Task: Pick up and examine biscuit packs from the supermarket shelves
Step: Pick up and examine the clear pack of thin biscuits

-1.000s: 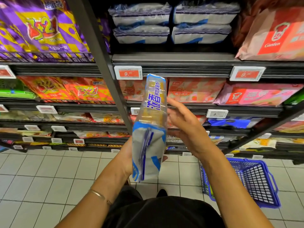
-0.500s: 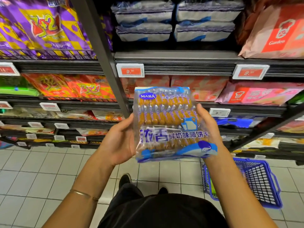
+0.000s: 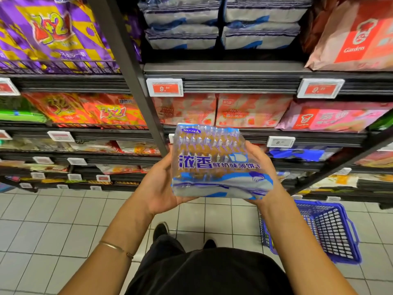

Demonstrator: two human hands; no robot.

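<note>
Most of both hands is hidden by the biscuit pack [image 3: 217,162]: the fingers run behind and under it, so only the palm and thumb side of each shows. The pack's blue brand oval at its upper left is too blurred to read with certainty, and the rows of golden biscuits show only dimly through the clear wrap. Up and to the left of the pack, the purple bags [image 3: 53,33] are cut off by the frame edge; up and to the right, the pink Garden bag [image 3: 353,37] is cut off too. The small figures on the price tag [image 3: 164,87] above the pack are partly unreadable beyond a 9.

The left hand [image 3: 158,184] cups the pack's left edge and lower left corner, palm turned up and wrapped round it. The right hand [image 3: 262,167] grasps the right edge, thumb lying along the side, heel under the lower right corner. The pack is held between them in front of the person's chest, printed face towards the camera, top edge tipped away.

A thin bracelet [image 3: 116,248] sits on the wrist below and left of the pack. A blue basket [image 3: 331,231] stands on the tiled floor below and right of the pack.
</note>
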